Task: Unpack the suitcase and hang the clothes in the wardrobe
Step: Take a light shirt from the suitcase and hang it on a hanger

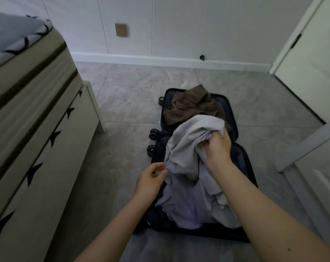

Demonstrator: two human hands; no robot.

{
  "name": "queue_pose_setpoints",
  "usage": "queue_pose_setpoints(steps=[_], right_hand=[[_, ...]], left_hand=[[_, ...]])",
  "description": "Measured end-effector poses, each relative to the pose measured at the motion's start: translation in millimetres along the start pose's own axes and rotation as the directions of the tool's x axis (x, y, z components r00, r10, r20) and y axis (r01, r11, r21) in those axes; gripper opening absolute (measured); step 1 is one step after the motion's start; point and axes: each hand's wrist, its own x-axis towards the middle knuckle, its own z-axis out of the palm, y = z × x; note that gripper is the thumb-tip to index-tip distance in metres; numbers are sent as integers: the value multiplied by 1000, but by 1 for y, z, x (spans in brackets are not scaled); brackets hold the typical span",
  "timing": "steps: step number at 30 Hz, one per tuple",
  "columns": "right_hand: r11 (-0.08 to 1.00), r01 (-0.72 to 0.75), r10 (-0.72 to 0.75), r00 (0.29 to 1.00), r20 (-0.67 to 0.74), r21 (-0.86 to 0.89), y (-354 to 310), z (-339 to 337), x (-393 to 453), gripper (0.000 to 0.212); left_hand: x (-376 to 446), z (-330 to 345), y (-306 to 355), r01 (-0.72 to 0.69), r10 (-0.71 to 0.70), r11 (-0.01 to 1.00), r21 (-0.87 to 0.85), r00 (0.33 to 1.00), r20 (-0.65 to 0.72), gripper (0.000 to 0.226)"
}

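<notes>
Standing by the bed, looking down: suitcase [241, 159] lies open flat on the floor, long axis running away from the person toward the wall w/ the socket, wheels [153, 133] on the side of the left fingers. Right hand [218, 148] has its fingers curled into a bunch of the grey garment [190, 137], gripping it at the top of the heap; cloth hangs down from those fingers toward the person, so its long run is roughly along the case's axis, top end far, loose end near. Left hand [151, 178] sits at the cloth's near-left edge, thumb and fingertips closing on a fold, looks like a light pinch, though can't tell how firm. Under and below the right fingers a paler lilac garment [188, 208] is heaped in the near half; beyond the fingertips a brown garment [190, 108] fills the far half, spilling over the rim. Risks, imo: grey piece is tangled w/ the lilac one, so a straight lift could drag that out onto the floor; the bunched grip gives no clue where collar or shoulders are, so it may come up twisted and need re-sorting before a hanger. Wardrobe door [311, 59] stands well off past the right fingers.
</notes>
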Motion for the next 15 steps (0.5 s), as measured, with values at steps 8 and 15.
queue_pose_setpoints(steps=[8,15], right_hand=[[921,-3,-95,968,233,390,-153,85,-33,18],[906,29,-172,937,304,422,-327,144,-108,24]], left_hand=[[4,-23,132,-192,193,975,112,981,3,62],[-36,-55,299,-147,153,978,145,988,-25,15]])
